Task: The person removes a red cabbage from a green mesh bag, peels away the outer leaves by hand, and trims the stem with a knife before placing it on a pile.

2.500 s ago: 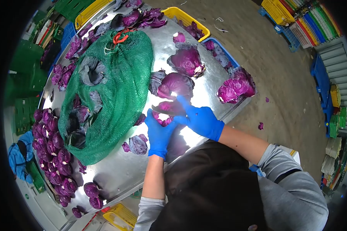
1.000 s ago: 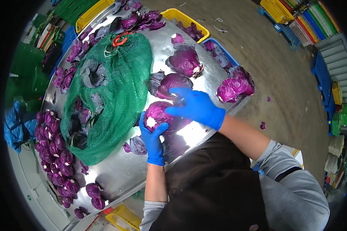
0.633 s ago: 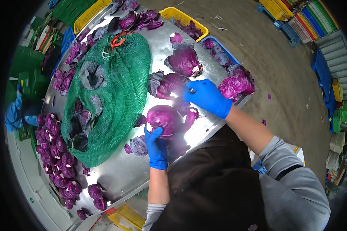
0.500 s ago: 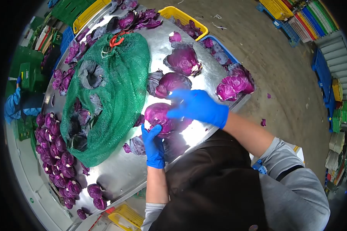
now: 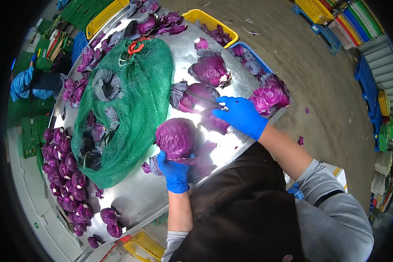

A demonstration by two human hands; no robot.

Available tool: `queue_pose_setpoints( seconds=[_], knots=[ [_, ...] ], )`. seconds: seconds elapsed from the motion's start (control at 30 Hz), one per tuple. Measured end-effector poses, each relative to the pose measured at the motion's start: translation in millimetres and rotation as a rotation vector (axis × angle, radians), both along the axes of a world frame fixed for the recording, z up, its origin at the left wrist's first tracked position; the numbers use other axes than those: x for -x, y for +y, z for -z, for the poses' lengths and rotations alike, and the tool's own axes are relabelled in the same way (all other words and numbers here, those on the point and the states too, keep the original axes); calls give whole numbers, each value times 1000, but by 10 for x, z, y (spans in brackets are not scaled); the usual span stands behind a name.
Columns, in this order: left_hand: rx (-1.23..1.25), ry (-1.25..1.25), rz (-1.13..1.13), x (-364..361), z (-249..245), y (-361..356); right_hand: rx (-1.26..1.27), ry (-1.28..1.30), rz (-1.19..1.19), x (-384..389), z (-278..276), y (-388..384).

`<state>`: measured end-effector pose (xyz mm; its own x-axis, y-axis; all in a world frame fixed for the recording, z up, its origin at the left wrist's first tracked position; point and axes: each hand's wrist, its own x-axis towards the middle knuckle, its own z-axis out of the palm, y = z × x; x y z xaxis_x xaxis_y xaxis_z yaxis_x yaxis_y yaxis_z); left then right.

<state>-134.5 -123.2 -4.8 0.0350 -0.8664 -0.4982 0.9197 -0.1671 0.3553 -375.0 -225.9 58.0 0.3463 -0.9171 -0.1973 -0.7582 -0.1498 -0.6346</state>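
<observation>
My left hand (image 5: 174, 174), in a blue glove, grips a round red cabbage (image 5: 176, 138) from its near side, thumb up against it. Loose outer leaf shows under the cabbage by my fingers. To the right, my right hand (image 5: 242, 115), also gloved in blue, is closed around a knife (image 5: 201, 99); its thin grey blade points left over another red cabbage (image 5: 194, 97). A peeled purple leaf (image 5: 215, 123) lies just below the right fingers. Farther back sits a larger cabbage (image 5: 209, 70) with its outer leaves partly open.
A green mesh sack (image 5: 148, 74) with a red tie covers the metal table's middle. Several small trimmed cabbages (image 5: 65, 174) are piled along the left edge. Leaf-filled yellow (image 5: 209, 22) and blue (image 5: 262, 63) crates stand beyond the table. A person in blue (image 5: 24, 83) is at far left.
My right hand has moved right, off the cabbage, and the knife blade now shows. The cabbage in my left hand is turned, its smooth side up. The person at far left has shifted.
</observation>
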Motion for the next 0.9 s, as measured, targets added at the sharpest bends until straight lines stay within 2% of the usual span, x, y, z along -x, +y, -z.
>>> queue_pose_setpoints(
  seconds=[0.03, 0.07, 0.1, 0.17, 0.2, 0.23, 0.3, 0.33, 0.37, 0.4, 0.43, 0.47, 0.5, 0.57, 0.63, 0.7, 0.77, 0.83, 0.87, 0.9],
  knots=[
    [70, 1, 100, -56, -10, 34, -55, -347, 117, -97, -94, 63],
    [142, 0, 205, -100, -26, 55, -367, -587, 169, -187, 4, 69],
    [149, -5, 214, -91, -57, 51, -111, -804, 69, -353, 423, 100],
    [243, -317, 209, -31, -174, 40, -740, -603, 165, -396, -318, 133],
    [230, -335, 204, -31, -297, 4, -797, -772, 173, -380, -233, 162],
    [338, -463, 250, 43, -555, -103, -782, -773, 168, -345, -169, 155],
    [435, -838, 162, 79, -696, -173, -806, -1000, 42, -305, -126, 150],
    [443, -844, 157, 64, -682, -158, -657, -1011, -23, -310, -264, 173],
    [311, -679, 98, 39, -627, -118, -647, -1015, -31, -372, -210, 153],
    [176, -511, 46, 22, -577, -76, -259, -967, -86, -478, -148, 134],
    [190, -251, 78, 35, -544, -43, 121, -897, -133, -544, -115, 152],
    [154, -206, 49, 56, -434, -28, -81, -851, -92, -534, -112, 215],
    [120, -160, 14, 83, -379, -32, -83, -853, -96, -532, -184, 236],
    [103, -71, -23, 88, -352, -50, -114, -680, -71, -517, -303, 251],
    [75, 20, -65, 99, -325, -3, -141, -704, -30, -524, -271, 277],
    [60, 52, -61, 74, -270, -1, 507, -595, -169, -547, -107, 183],
    [86, 112, -3, 79, -284, 28, 402, -682, -121, -554, -108, 134],
    [87, 221, 113, 83, -270, 74, 157, -650, 175, -554, -137, 57],
    [196, 293, 194, 114, -275, 69, 89, -537, 251, -490, -193, -30],
    [194, 293, 195, 143, -288, 78, -63, -655, 264, -389, -366, -95]
  ],
)
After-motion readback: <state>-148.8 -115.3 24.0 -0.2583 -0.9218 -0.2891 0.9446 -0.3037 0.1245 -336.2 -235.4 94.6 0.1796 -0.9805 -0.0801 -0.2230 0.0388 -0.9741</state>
